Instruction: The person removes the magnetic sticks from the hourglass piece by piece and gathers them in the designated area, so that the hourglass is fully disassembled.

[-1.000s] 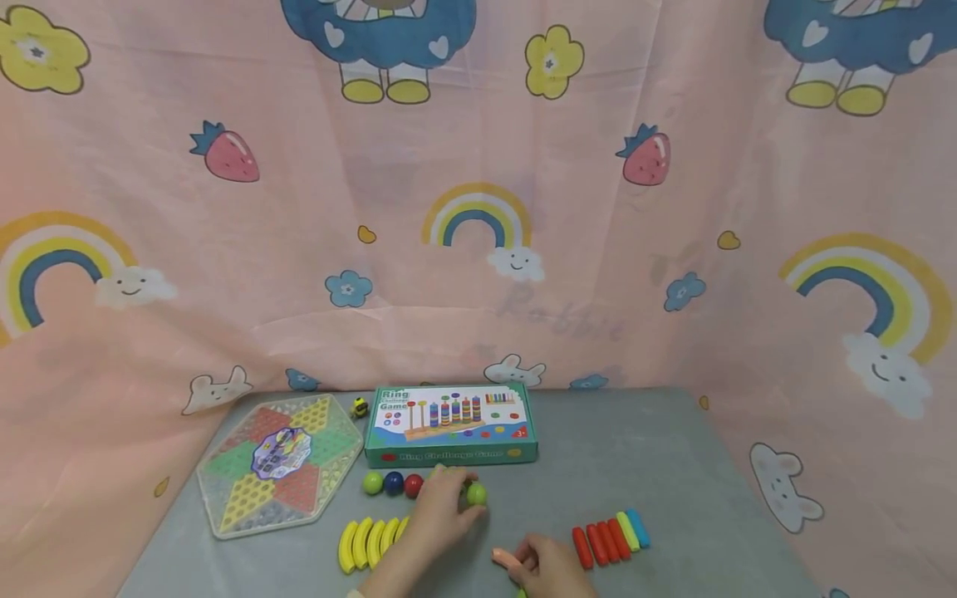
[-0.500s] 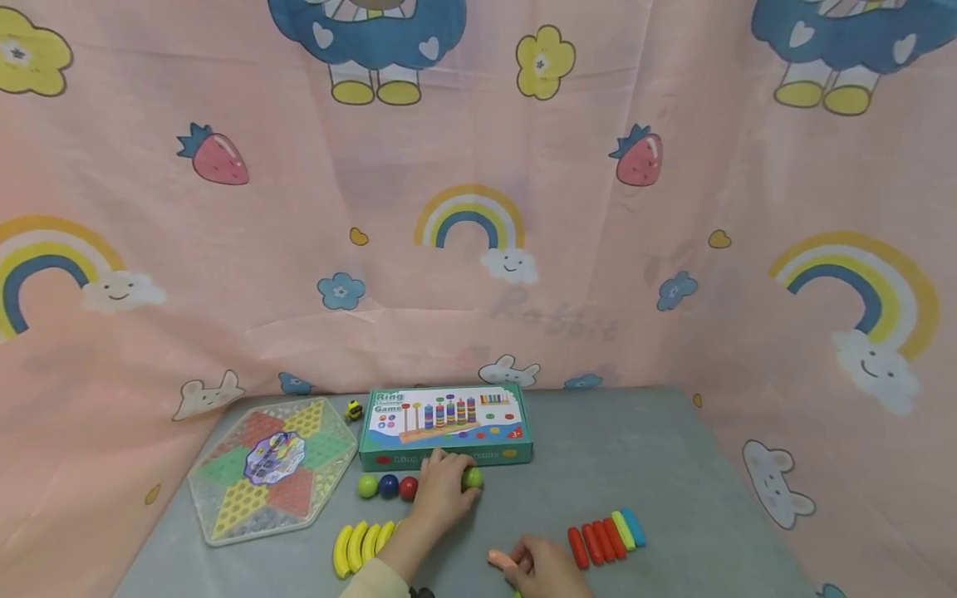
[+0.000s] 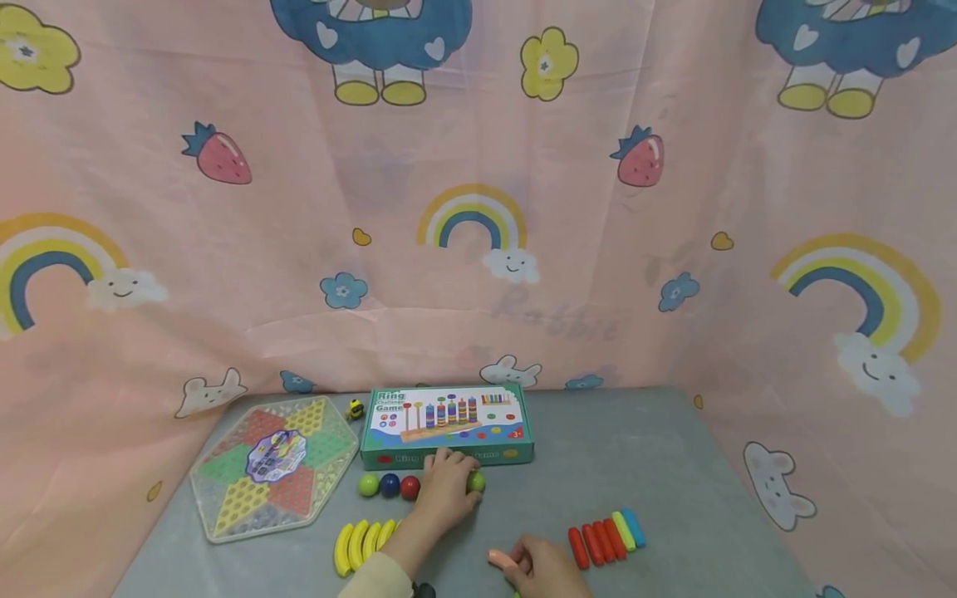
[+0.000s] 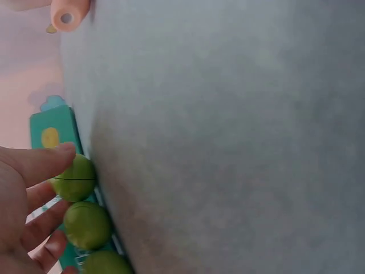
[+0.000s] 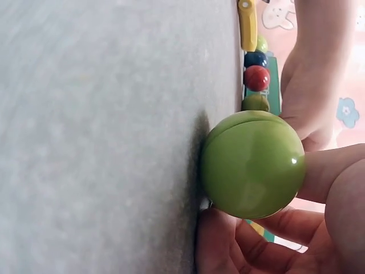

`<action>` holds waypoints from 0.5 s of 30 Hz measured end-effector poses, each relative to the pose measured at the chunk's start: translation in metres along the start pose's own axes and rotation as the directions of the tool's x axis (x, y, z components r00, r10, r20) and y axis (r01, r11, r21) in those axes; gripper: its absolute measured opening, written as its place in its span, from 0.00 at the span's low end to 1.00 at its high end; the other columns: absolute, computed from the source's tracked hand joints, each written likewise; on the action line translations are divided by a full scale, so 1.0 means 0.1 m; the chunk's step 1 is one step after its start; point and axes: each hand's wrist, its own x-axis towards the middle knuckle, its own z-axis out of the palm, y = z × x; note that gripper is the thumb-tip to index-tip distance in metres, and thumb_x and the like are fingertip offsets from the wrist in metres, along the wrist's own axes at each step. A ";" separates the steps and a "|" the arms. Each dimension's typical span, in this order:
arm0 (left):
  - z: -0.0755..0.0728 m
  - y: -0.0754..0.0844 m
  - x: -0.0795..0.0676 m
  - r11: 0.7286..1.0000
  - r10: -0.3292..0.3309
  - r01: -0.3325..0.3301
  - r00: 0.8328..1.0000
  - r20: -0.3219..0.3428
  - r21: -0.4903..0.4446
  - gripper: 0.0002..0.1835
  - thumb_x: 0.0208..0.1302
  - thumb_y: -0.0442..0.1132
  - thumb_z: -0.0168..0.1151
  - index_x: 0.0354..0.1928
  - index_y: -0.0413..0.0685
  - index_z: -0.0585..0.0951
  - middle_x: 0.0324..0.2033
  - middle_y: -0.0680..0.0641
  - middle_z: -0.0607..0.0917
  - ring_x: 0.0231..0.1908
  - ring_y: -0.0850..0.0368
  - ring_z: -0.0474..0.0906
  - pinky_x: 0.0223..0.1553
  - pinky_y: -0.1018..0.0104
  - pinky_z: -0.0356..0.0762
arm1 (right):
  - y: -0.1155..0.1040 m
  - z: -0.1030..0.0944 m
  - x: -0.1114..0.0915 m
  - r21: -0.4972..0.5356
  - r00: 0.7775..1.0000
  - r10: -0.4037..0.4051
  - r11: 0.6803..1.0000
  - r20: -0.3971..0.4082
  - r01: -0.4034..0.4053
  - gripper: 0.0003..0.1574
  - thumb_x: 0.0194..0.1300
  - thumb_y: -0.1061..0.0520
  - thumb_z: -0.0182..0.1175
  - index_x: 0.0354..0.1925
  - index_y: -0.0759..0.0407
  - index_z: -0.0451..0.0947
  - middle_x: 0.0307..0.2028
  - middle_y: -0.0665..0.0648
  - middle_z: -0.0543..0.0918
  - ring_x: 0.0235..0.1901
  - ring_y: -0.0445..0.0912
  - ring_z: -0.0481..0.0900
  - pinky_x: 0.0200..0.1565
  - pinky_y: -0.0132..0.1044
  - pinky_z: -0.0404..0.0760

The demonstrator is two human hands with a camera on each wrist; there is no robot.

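Observation:
My left hand [image 3: 444,490] reaches over a row of balls in front of the green game box [image 3: 449,458]. Its thumb and index finger grip the green ball [image 4: 82,181] at the row's right end; the other fingers lie behind more green balls [image 4: 88,225]. Several balls are hidden under this hand in the head view. Nearer the front edge, my right hand [image 3: 552,571] curls round a short peach cylinder [image 3: 501,559], which has a hole in its end. Close by that hand in the right wrist view is another green ball [image 5: 254,165], seen large; whether anything touches it, I cannot tell.
Left of the left hand lie a red ball [image 3: 409,487], a dark blue ball [image 3: 390,485] and curved yellow pieces [image 3: 357,548]. A hexagonal board [image 3: 277,457] stands farther left. Red sticks [image 3: 596,546], a yellow-green stick [image 3: 624,531] and a blue stick [image 3: 634,528] lie right.
My left hand has moved away from me toward the box, taking the end green ball back with it. Little has moved in the last half second; my right hand stays with the peach cylinder.

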 end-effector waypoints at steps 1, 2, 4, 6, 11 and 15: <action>-0.02 0.01 -0.01 1.000 0.006 -0.006 1.000 -0.014 0.001 0.19 0.55 0.47 0.77 0.49 0.52 0.86 0.45 0.51 0.85 0.48 0.53 0.68 0.50 0.53 0.67 | 0.00 0.00 0.00 -0.009 1.000 -0.001 1.000 -0.002 0.001 0.23 0.66 0.36 0.64 0.30 0.53 0.78 0.20 0.49 0.73 0.21 0.42 0.70 0.25 0.34 0.67; -0.03 0.01 -0.02 1.000 0.015 -0.015 0.999 -0.030 0.000 0.19 0.55 0.47 0.77 0.49 0.52 0.86 0.46 0.51 0.85 0.48 0.53 0.68 0.51 0.52 0.67 | -0.01 0.00 0.01 -0.013 1.000 -0.001 1.000 -0.010 0.001 0.24 0.66 0.36 0.64 0.30 0.53 0.79 0.20 0.49 0.74 0.21 0.42 0.70 0.25 0.34 0.68; -0.08 0.04 -0.06 0.999 0.039 -0.040 0.998 -0.049 -0.014 0.19 0.56 0.47 0.76 0.49 0.52 0.86 0.45 0.52 0.86 0.48 0.54 0.70 0.51 0.52 0.68 | -0.01 0.00 0.02 -0.016 1.000 -0.006 1.000 -0.017 0.006 0.24 0.66 0.36 0.64 0.31 0.54 0.81 0.21 0.48 0.76 0.22 0.42 0.71 0.26 0.35 0.70; -0.13 0.07 -0.11 0.996 0.065 -0.067 0.997 -0.030 -0.052 0.18 0.57 0.47 0.75 0.49 0.53 0.86 0.44 0.53 0.86 0.46 0.56 0.72 0.49 0.54 0.71 | -0.02 -0.02 0.04 -0.005 1.000 -0.017 1.000 -0.020 0.017 0.23 0.67 0.37 0.64 0.34 0.55 0.83 0.24 0.48 0.79 0.24 0.42 0.74 0.28 0.37 0.75; -0.23 0.13 -0.31 0.981 0.110 -0.073 0.972 0.206 -0.181 0.16 0.60 0.45 0.72 0.50 0.54 0.86 0.37 0.60 0.85 0.37 0.68 0.76 0.39 0.66 0.78 | -0.03 -0.07 0.05 0.023 0.999 -0.042 0.999 0.017 0.042 0.20 0.66 0.43 0.67 0.41 0.59 0.84 0.34 0.51 0.84 0.34 0.45 0.80 0.38 0.47 0.83; -0.21 0.13 -0.45 0.974 0.142 -0.067 0.925 0.351 -0.217 0.14 0.62 0.48 0.71 0.49 0.56 0.87 0.35 0.62 0.85 0.36 0.71 0.77 0.39 0.69 0.79 | -0.03 -0.10 0.05 -0.071 0.996 0.030 0.997 0.084 -0.024 0.25 0.61 0.39 0.70 0.41 0.58 0.82 0.34 0.52 0.82 0.35 0.47 0.78 0.41 0.50 0.81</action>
